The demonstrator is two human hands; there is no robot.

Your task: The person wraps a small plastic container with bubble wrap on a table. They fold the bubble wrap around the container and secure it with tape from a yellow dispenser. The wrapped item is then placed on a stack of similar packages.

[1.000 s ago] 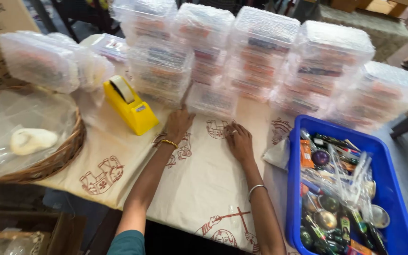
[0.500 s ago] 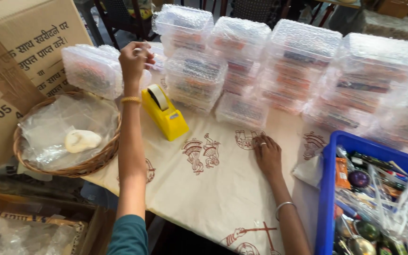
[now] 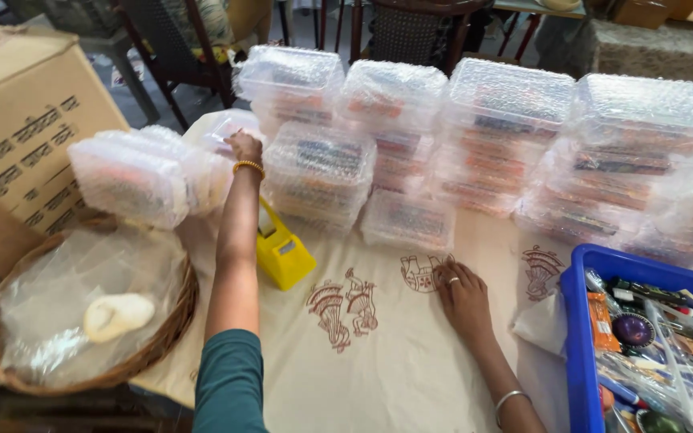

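Note:
My left hand (image 3: 244,147) reaches far forward and rests its fingers on a bubble-wrapped plastic box (image 3: 222,132) at the back left of the table; whether it grips the box I cannot tell. A gold bangle circles that wrist. My right hand (image 3: 463,293) lies flat, fingers spread, on the cream printed cloth (image 3: 378,361), holding nothing. A yellow tape dispenser (image 3: 282,252) stands between my arms, just right of my left forearm. Stacks of bubble-wrapped boxes (image 3: 411,152) line the back of the table.
A wicker basket (image 3: 82,321) lined with clear plastic holds a white lump at the left. A large cardboard carton (image 3: 18,136) stands behind it. A blue crate (image 3: 575,337) full of small items sits at the right. Chairs stand beyond the table.
My left hand has come down from its raised position onto the wrapped box at the back left. My right hand stays flat on the cloth. The camera has moved closer.

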